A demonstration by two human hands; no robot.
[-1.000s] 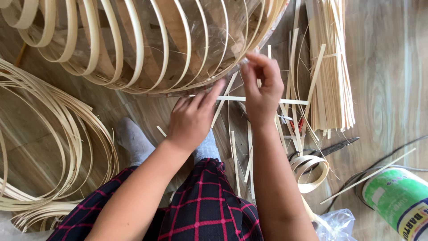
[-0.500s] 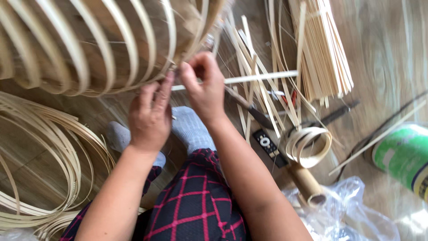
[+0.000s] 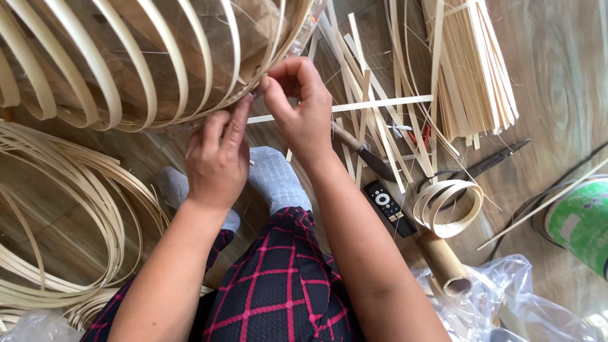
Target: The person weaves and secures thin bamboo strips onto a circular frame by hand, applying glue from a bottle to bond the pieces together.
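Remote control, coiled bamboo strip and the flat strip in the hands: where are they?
Remote control (image 3: 388, 208): head view, on its button face.
Coiled bamboo strip (image 3: 447, 208): head view, on the coil's band.
Flat strip (image 3: 380, 103): head view, mid-length, right of the right hand (image 3: 303, 114).

A wood-grain floor (image 3: 557, 69) carries everything. At about one o'clock lies a bundle of flat bamboo slats (image 3: 472, 69), with loose strips (image 3: 364, 76) fanned just beside it toward twelve. Near three o'clock rest a coiled bamboo strip (image 3: 448, 206), a black remote (image 3: 387, 207), a dark-handled knife (image 3: 362, 152) and a bamboo tube (image 3: 443, 266). A green roll (image 3: 581, 221) sits at the far right. At nine o'clock lie big loops of bamboo strip (image 3: 69, 209). Clear plastic (image 3: 506, 304) lies crumpled at five.
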